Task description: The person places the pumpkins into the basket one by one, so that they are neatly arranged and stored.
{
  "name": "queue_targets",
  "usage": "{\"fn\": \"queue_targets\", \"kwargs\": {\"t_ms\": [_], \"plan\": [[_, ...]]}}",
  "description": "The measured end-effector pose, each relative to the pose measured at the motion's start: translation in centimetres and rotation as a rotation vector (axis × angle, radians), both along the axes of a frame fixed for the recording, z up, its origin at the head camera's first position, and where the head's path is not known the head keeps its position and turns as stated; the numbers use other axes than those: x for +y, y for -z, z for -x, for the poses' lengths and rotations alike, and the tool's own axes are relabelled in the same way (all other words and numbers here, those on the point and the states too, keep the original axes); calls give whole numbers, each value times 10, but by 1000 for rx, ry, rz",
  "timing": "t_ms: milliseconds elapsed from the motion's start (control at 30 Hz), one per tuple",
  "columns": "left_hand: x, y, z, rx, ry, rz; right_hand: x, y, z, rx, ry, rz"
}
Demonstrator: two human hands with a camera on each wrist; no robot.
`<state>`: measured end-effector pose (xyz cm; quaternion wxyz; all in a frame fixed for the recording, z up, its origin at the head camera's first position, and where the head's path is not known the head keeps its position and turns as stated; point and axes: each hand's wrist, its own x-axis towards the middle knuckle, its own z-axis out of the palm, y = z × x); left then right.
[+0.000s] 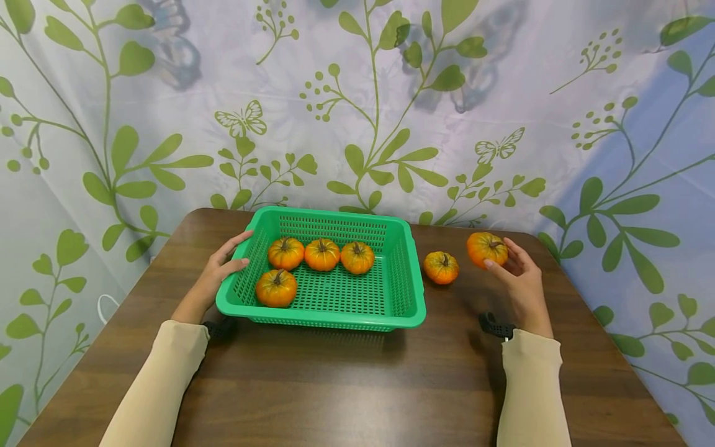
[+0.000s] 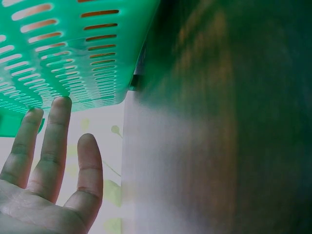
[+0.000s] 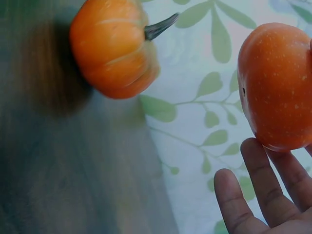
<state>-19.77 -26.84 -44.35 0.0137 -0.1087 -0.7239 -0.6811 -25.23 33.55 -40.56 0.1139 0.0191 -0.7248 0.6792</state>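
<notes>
A green plastic basket stands on the table, with several small orange pumpkins inside, toward its left and back. My left hand rests against the basket's left side, its thumb and fingertips at the rim. In the left wrist view the fingers reach out fairly straight beside the slotted wall. Off to the right, my right hand holds a small pumpkin above the table between thumb and fingers. Another small pumpkin lies on the table between the basket and that hand.
The brown wooden table ends at the back against a hanging cloth printed with green leaves and butterflies. A black strap sits at the right wrist.
</notes>
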Motion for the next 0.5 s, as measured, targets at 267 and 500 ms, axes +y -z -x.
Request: {"fn": "queue_targets", "kwargs": {"t_ms": [267,500], "plan": [[-1,0,1,1,1,1,-7,-15,-5,69,-84,-136],[0,0,0,1,-2,8,-17,-33,-13,72,-200,-291]]}}
